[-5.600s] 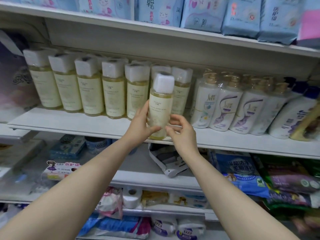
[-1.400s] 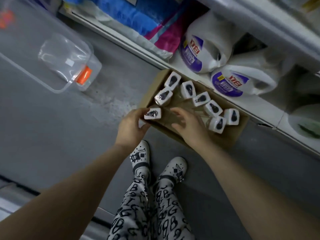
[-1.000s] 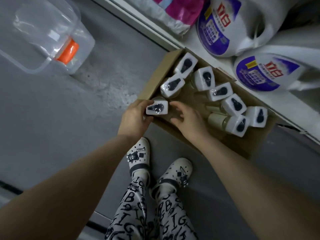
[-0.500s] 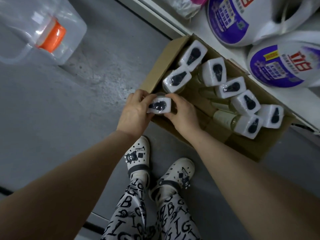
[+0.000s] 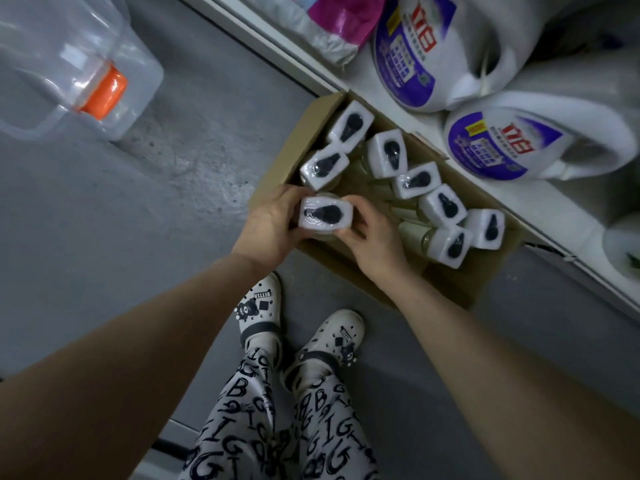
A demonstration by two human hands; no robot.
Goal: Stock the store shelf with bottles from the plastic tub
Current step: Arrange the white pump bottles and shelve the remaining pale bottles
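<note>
- Being gripped by the left hand point(image 5: 273, 232) and, newly, the right hand point(image 5: 375, 239), the wrapped bottle point(image 5: 325, 216) is held at the near corner of the cardboard box point(image 5: 298, 143).
- Seven other bottles point(image 5: 388, 152) are crowded beside it.

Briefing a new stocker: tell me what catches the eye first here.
The left hand and right hand grip one white-capped bottle at the near-left corner of a cardboard box on the floor. Seven more bottles fill the box; two purple-labelled jugs sit on the shelf beyond.

Dim, flat overhead light; soft shadows; wide-angle edge distortion; slight blur.
</note>
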